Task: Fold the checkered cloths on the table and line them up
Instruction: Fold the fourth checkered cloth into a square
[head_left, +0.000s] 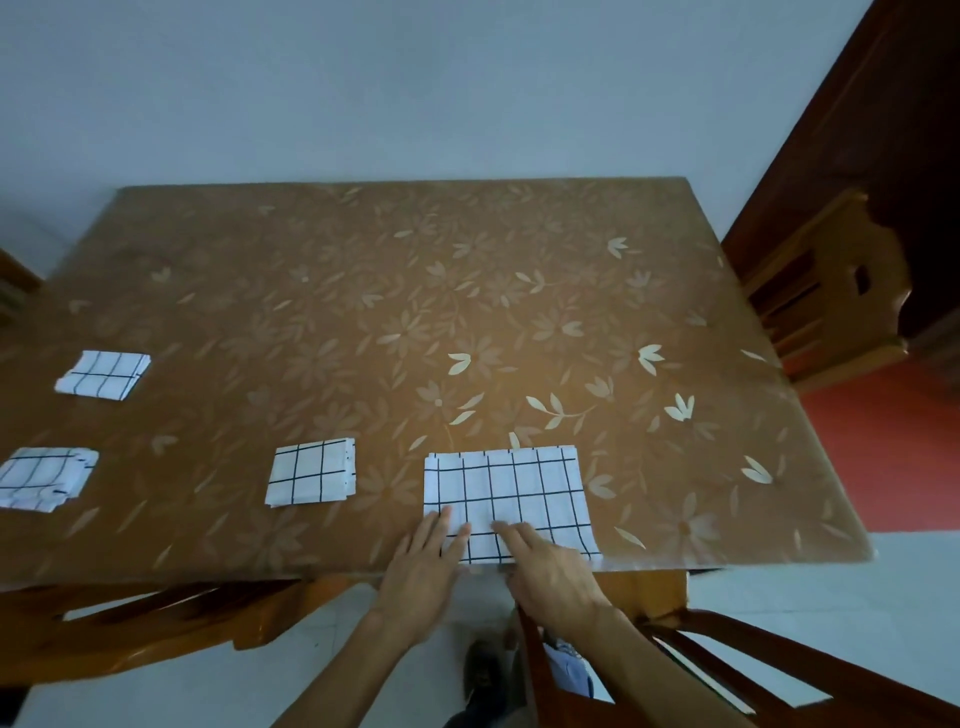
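Note:
A half-folded white cloth with a black grid (511, 493) lies flat at the near edge of the table (395, 312). My left hand (423, 566) rests with straight fingers on the cloth's near left corner. My right hand (545, 569) presses flat on its near middle. Three smaller folded checkered cloths lie to the left: one (311, 472) beside the big cloth, one (44, 478) at the left edge of the view, one (103, 374) farther back on the left.
The table has a brown cover with a leaf pattern. Wooden chairs stand at the right (826, 296), at the near right (701, 670) and at the near left (156, 618). A wall runs behind the table.

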